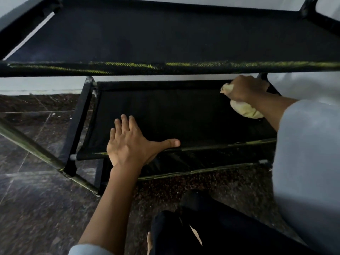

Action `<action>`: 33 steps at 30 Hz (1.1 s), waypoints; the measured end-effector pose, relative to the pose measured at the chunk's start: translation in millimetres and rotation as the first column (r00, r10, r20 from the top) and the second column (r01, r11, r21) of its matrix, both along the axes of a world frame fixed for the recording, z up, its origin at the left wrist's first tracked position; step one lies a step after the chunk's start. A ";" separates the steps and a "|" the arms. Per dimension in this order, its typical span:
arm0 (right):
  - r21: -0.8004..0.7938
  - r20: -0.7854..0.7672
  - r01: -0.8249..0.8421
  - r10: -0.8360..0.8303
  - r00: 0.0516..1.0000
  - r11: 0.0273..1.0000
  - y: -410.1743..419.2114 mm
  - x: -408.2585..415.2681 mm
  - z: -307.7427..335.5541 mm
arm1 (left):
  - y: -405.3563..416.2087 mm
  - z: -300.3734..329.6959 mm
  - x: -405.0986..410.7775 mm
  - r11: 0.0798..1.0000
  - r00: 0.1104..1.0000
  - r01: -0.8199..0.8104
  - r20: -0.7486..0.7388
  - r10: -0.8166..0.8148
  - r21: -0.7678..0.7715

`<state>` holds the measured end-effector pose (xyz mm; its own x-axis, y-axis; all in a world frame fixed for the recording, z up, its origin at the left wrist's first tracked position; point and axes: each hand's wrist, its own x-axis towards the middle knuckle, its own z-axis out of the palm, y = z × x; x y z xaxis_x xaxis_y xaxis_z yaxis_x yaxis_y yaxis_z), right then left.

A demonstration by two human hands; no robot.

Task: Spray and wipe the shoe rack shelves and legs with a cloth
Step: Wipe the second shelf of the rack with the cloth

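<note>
Left hand (pixel 128 144) flat on middle shelf (pixel 165 115); right hand (pixel 246 89) gripping cloth (pixel 244 111).

the left hand (pixel 131 142) lies flat, fingers spread, on the front edge of the middle shelf (pixel 165 115) of the black shoe rack (pixel 79 126). the right hand (pixel 246 88) grips a bunched yellow cloth (pixel 242 109) pressed to that shelf's far right corner. the top shelf (pixel 165 34) spans above. dark speckled floor tiles (pixel 36 208) lie beneath, with a dark trouser leg (pixel 211 227) in front.
</note>
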<state>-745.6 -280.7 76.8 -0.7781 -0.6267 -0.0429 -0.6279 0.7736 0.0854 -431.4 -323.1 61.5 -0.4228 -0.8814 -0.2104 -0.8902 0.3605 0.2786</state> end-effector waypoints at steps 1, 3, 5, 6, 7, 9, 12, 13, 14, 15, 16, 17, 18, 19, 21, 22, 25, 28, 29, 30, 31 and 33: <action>0.024 -0.001 0.030 -0.030 1.000 0.999 1.0 -5.5 1.5 | -0.2 -0.2 -0.3 1.000 1.000 0.002 0.000 -0.002 -0.004; 0.034 0.000 0.071 -0.071 0.998 0.997 -5.4 -7.4 1.6 | -0.9 -0.2 0.1 1.000 1.000 0.003 0.003 -0.003 -0.009; -0.004 0.026 0.108 -0.108 0.994 0.994 -17.0 2.1 0.3 | -1.6 -0.3 1.0 1.000 1.000 0.009 0.004 -0.009 -0.007; -0.034 0.048 0.120 -0.118 0.992 0.992 -22.8 9.5 0.2 | -1.6 -0.4 1.1 1.000 1.000 0.013 0.008 -0.013 -0.006; -0.063 0.087 0.132 -0.126 0.988 0.989 -30.8 16.1 -1.0 | -1.6 -0.3 1.4 1.000 1.000 0.018 0.014 -0.018 -0.008; -0.117 0.177 0.099 -0.077 0.981 0.988 -50.0 27.7 -8.7 | -1.3 -0.8 1.1 1.000 1.000 0.022 0.016 -0.022 -0.014; -0.172 0.217 -0.084 0.121 0.969 0.982 -88.4 56.2 -27.4 | -1.9 -1.7 0.9 1.000 1.000 0.026 0.014 -0.026 -0.017; -0.161 0.190 -0.130 0.160 0.969 0.978 -92.1 84.0 -19.9 | -2.2 -1.8 1.2 0.999 0.999 0.028 0.016 -0.028 -0.016; -0.153 0.149 -0.187 0.210 0.966 0.970 -94.2 110.8 -10.3 | -2.3 -1.7 1.1 1.000 0.999 0.029 0.018 -0.028 -0.013; -0.112 0.121 -0.284 0.296 0.947 0.952 -95.0 137.1 -0.2 | -2.2 -1.3 1.3 1.000 0.999 0.028 0.019 -0.028 -0.010; -0.068 0.082 -0.397 0.401 0.912 0.915 -95.9 158.8 7.2 | -2.4 -1.0 1.1 1.000 0.999 0.027 0.017 -0.027 -0.007; -0.043 0.054 -0.497 0.499 0.865 0.867 -96.5 176.7 13.8 | -2.4 -0.6 0.6 1.000 1.000 0.025 0.015 -0.025 -0.002; -0.016 0.021 -0.581 0.582 0.813 0.813 -94.4 189.2 19.5 | -2.8 -0.8 -0.1 1.000 1.000 0.024 0.013 -0.024 0.004; 0.007 0.017 -0.642 0.641 0.767 0.767 -88.4 196.0 24.0 | -3.4 -1.3 -0.9 1.000 1.000 0.024 0.012 -0.024 0.009; 0.007 0.042 -0.699 0.699 0.714 0.715 -76.9 193.4 27.0 | -4.7 -2.9 -1.4 1.000 1.000 0.025 0.013 -0.025 0.007; 0.010 0.066 -0.699 0.697 0.714 0.715 -64.6 190.2 27.3 | -5.0 -3.7 -1.2 1.000 1.000 0.026 0.014 -0.026 0.000; -0.021 0.111 -0.637 0.635 0.765 0.771 -18.4 167.3 15.2 | -3.8 -3.5 0.3 0.999 0.999 0.035 0.029 -0.034 -0.017; -0.114 0.161 -0.449 0.463 0.872 0.886 27.1 125.9 -0.3 | -2.7 -2.8 1.5 0.999 0.999 0.034 0.032 -0.033 -0.025; -0.138 0.183 -0.342 0.363 0.914 0.929 34.9 108.6 -3.5 | -2.5 -2.3 1.4 0.999 0.999 0.035 0.032 -0.034 -0.026; -0.161 0.185 -0.236 0.264 0.947 0.958 38.2 92.6 -4.3 | -2.2 -2.2 1.2 0.999 0.999 0.037 0.035 -0.037 -0.027; -0.171 0.158 -0.154 0.182 0.971 0.973 35.9 78.3 -6.7 | -2.1 -2.1 1.1 0.999 0.999 0.039 0.039 -0.038 -0.027; -0.173 0.082 -0.106 0.122 0.989 0.979 20.2 65.1 -8.8 | -2.4 -2.2 1.3 0.999 0.998 0.039 0.044 -0.038 -0.021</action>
